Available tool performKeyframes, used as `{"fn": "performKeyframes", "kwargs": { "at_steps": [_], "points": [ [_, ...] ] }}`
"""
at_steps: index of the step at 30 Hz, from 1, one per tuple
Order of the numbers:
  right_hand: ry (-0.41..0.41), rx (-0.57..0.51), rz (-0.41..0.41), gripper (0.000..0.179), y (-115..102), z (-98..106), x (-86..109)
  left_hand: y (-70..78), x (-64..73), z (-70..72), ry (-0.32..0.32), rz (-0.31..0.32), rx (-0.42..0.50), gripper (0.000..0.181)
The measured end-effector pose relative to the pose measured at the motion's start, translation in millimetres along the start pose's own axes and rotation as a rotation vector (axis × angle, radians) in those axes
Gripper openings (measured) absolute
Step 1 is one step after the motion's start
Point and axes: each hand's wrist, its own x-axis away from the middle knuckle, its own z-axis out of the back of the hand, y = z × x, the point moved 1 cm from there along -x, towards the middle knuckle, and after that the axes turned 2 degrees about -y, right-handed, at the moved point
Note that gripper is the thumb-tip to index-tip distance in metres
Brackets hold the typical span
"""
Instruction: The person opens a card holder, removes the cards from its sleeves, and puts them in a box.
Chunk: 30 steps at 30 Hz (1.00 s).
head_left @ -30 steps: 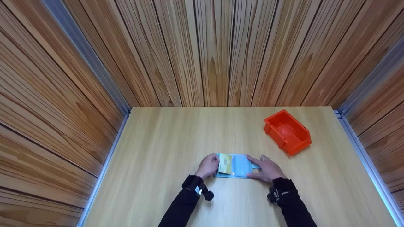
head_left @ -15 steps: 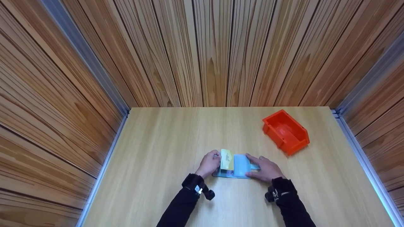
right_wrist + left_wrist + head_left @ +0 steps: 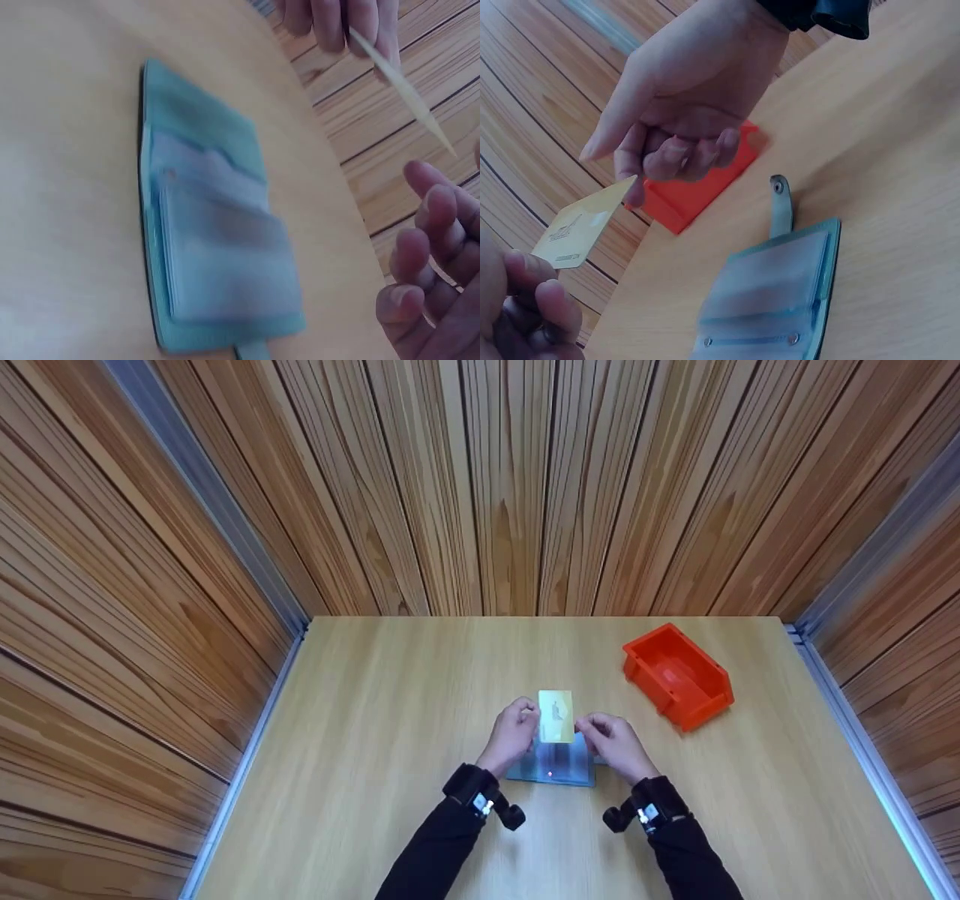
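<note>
A pale yellow card [image 3: 556, 716] is pinched along its left side by my left hand [image 3: 517, 731], raised above the table. My right hand [image 3: 613, 742] is close to the card's right edge. In the right wrist view the card's corner [image 3: 435, 131] points in between the right thumb and fingers, which stand apart from it with a gap. Below both hands a teal card holder [image 3: 551, 772] lies unfolded on the table. Its clear plastic sleeves [image 3: 232, 255] and a strap with a snap [image 3: 780, 202] show in the wrist views.
A red-orange plastic bin [image 3: 679, 675] stands at the back right of the light wooden table [image 3: 405, 682]. Wood-plank walls [image 3: 510, 510] with grey metal corner posts enclose the table at the back and sides.
The card has come out of the card holder and risen up and to the right in my left hand. My right hand has let go of the holder's right side and moved beside the card.
</note>
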Motion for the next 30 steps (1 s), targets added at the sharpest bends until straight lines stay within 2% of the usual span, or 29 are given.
{"fn": "performKeyframes", "kwargs": {
  "at_steps": [5, 12, 19, 22, 27, 30],
  "points": [
    [0.022, -0.052, 0.019, 0.023, 0.0, -5.5, -0.1, -1.8, -0.2, -5.7, -0.011, -0.019, -0.01, 0.011],
    [0.041, 0.005, -0.006, 0.017, 5.4, -2.1, 1.8, -2.7, 1.6, -8.2, -0.046, 0.006, -0.071, 0.01],
    [0.075, 0.016, 0.014, 0.017, 5.9, 8.4, 2.0, -6.8, -0.1, -7.2, -0.036, -0.024, -0.129, 0.01],
    [0.091, 0.022, 0.015, 0.021, 5.4, 17.6, 1.3, -12.0, -1.6, -2.0, -0.014, -0.057, -0.255, 0.009],
    [0.123, 0.043, 0.011, 0.03, 1.8, 39.8, 2.5, -27.8, -2.6, 8.6, 0.008, -0.151, -0.647, 0.024],
    [0.154, 0.062, 0.014, 0.031, -0.7, 54.4, 2.2, -37.8, -1.6, 11.4, -0.007, -0.153, -0.811, 0.037]
  ]
}}
